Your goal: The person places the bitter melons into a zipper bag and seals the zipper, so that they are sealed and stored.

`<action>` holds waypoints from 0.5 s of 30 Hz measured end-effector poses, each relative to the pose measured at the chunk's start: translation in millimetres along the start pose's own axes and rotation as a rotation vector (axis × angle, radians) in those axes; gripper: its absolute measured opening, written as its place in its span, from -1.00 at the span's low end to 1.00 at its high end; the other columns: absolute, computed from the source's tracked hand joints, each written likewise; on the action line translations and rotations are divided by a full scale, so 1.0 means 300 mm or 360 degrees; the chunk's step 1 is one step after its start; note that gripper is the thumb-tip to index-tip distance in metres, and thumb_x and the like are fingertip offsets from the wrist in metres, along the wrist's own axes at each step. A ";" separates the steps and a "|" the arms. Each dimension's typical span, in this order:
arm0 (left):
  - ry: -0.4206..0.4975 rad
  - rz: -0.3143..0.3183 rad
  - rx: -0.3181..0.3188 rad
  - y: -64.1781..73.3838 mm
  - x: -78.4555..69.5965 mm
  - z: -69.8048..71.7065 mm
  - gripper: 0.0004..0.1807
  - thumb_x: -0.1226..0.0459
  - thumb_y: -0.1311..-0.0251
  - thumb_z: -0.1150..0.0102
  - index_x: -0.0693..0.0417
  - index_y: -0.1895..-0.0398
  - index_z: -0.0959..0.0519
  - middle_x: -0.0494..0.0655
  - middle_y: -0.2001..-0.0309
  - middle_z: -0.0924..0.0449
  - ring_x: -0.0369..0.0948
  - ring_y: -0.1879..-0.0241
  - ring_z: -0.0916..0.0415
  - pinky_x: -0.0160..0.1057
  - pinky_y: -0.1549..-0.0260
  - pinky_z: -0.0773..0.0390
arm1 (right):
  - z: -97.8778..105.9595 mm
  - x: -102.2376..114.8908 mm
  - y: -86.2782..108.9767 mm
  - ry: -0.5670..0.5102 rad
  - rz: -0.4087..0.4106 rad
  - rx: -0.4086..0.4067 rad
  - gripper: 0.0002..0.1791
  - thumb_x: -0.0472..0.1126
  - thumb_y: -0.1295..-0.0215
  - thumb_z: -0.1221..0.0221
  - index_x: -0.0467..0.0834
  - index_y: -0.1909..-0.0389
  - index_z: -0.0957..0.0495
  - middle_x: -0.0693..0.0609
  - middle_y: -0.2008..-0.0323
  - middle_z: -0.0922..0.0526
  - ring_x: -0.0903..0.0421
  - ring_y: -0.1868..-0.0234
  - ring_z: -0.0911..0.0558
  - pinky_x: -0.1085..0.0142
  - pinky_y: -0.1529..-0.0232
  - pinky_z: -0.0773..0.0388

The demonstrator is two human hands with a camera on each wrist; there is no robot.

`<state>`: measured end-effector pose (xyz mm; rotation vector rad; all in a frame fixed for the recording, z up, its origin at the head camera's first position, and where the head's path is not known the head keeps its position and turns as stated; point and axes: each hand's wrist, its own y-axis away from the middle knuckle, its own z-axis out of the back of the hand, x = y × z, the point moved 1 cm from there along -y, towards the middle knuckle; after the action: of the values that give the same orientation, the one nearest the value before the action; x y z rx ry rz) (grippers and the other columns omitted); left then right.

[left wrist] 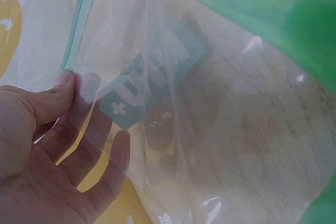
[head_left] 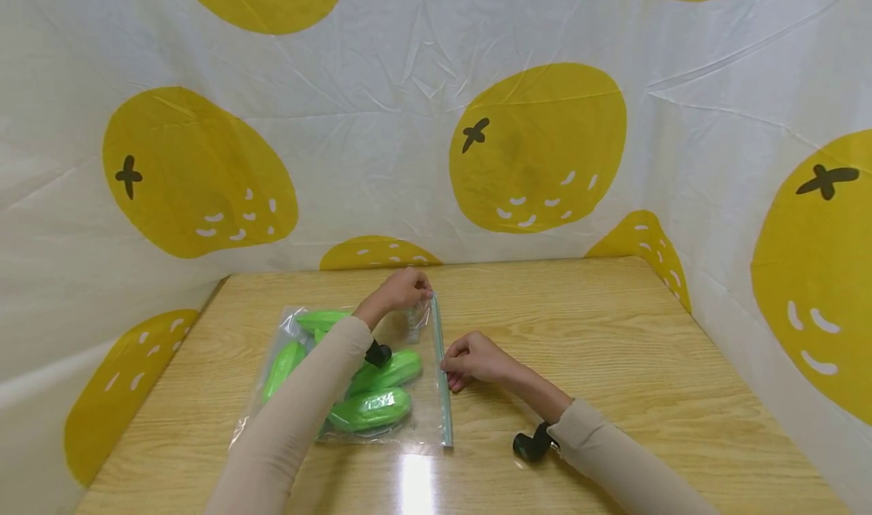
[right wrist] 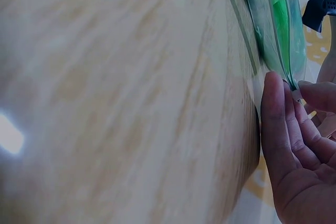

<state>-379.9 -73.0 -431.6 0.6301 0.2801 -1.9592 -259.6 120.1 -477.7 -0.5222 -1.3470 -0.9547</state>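
Observation:
A clear zip bag lies on the table with several elongated green items inside; their exact kind is unclear. Its pale green zip strip runs along the right side. At the far corner my left hand pinches the end of the strip between thumb and forefinger, the other fingers spread behind the clear film. Partway along the strip, my right hand pinches it between thumb and fingers. A small whitish piece shows there in the right wrist view. Nearer the right hand, the bag's mouth appears parted.
The wooden table extends to the right of the bag. White cloth printed with yellow fruit hangs behind and at both sides. Black wrist cameras sit on both wrists, and the left forearm crosses above the bag.

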 end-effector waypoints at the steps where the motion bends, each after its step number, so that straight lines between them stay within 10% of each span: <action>1: -0.0006 -0.0001 -0.0002 0.000 0.000 0.000 -0.83 0.27 -0.46 -0.19 0.17 0.13 -0.72 -0.01 0.22 -0.74 -0.21 0.28 -0.57 -0.28 0.25 -0.60 | 0.000 -0.001 0.000 -0.0003 0.0006 0.0003 -0.80 -0.38 -0.43 -0.18 -0.50 0.25 -0.65 -0.16 0.48 -0.73 0.12 0.51 -0.72 0.13 0.31 -0.82; 15: -0.0021 -0.0002 -0.0002 0.002 -0.007 0.003 -0.83 0.26 -0.45 -0.20 0.16 0.15 -0.73 -0.02 0.24 -0.74 -0.21 0.30 -0.56 -0.31 0.29 -0.57 | 0.000 -0.009 0.007 -0.0012 0.0033 0.0027 -0.79 -0.37 -0.42 -0.20 -0.50 0.25 -0.64 -0.22 0.46 -0.74 0.13 0.51 -0.72 0.13 0.32 -0.82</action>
<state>-379.0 -72.1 -429.8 0.6160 0.2733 -1.9636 -257.8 121.8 -479.9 -0.5262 -1.3532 -0.9244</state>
